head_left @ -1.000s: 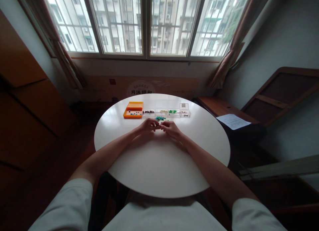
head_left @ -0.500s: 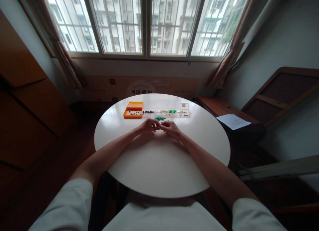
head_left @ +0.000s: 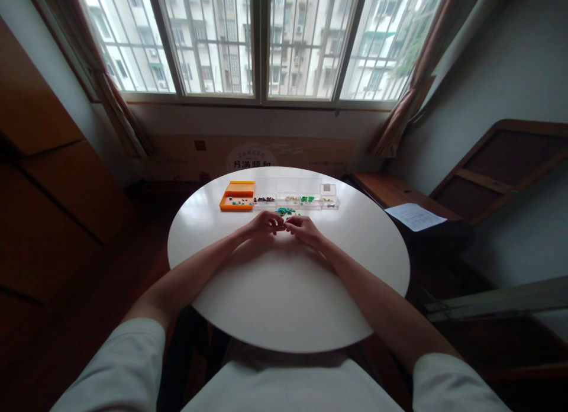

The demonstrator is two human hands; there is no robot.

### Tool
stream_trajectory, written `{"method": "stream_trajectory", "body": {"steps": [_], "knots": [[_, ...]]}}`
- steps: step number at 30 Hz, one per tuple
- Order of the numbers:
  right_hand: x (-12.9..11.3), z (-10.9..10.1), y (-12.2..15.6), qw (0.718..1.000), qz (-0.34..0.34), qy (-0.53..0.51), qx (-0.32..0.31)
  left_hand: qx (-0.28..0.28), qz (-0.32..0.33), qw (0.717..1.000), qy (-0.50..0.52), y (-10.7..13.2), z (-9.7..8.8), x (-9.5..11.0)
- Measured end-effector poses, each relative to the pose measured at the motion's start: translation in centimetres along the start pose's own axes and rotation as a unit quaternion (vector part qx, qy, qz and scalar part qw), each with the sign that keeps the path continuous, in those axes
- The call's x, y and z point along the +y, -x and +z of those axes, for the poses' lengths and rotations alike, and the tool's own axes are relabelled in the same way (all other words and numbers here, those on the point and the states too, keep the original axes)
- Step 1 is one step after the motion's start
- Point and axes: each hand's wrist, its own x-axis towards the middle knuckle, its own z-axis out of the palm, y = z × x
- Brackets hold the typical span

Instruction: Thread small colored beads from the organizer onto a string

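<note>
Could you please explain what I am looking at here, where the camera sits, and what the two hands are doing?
The camera is worn on a person's head and looks forward and down, so the two bare arms are the wearer's own. The left hand and right hand meet fingertip to fingertip over a round white table; whatever they pinch is too small to make out. Just beyond them lies a small heap of green beads. Behind that stand an open orange box and a row of clear boxes holding sorted small pieces. A window is beyond.
</note>
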Motion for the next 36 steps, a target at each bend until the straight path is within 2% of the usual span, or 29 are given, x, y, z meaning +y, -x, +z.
{"method": "stream_trajectory", "body": {"steps": [3,5,8,11,14,18,22,26,28,30,33,36], "knots": [[-0.1,0.1,0.0,1.0,0.009,-0.006,0.016,0.028,-0.002,1.0,-0.01,-0.2,-0.6,0.0],[-0.2,0.2,0.0,0.999,0.019,-0.01,0.027,0.061,-0.002,0.998,-0.022,-0.5,-1.6,-0.2],[-0.4,0.3,0.0,0.999,0.026,-0.012,0.034,0.17,-0.022,0.983,-0.066,-0.7,-4.0,-1.2],[-0.4,0.3,0.0,0.999,0.026,-0.009,0.034,0.257,-0.064,0.949,-0.172,-0.4,-6.5,-2.8],[-0.3,0.3,0.0,0.999,0.027,-0.01,0.031,0.279,-0.114,0.906,-0.296,0.3,-8.0,-4.1],[-0.5,0.3,0.0,0.999,0.034,-0.012,0.03,0.286,-0.166,0.868,-0.371,0.9,-8.5,-4.6],[-0.6,0.3,0.0,0.999,0.033,-0.011,0.028,0.298,-0.196,0.854,-0.379,1.0,-8.8,-4.8],[-0.4,0.3,-0.1,0.999,0.033,-0.011,0.028,0.314,-0.184,0.855,-0.369,0.8,-8.9,-5.0],[-0.2,0.3,-0.2,0.999,0.03,-0.008,0.027,0.306,-0.154,0.868,-0.359,0.5,-8.6,-4.8],[0.0,0.2,-0.2,0.999,0.026,-0.003,0.024,0.272,-0.102,0.893,-0.344,0.3,-7.9,-4.2],[0.2,0.2,-0.2,1.0,0.02,0.002,0.024,0.158,-0.032,0.932,-0.325,0.0,-6.2,-2.9],[0.3,0.3,-0.2,1.0,0.021,0.002,0.023,0.058,0.001,0.943,-0.328,0.1,-4.6,-1.8]]}}
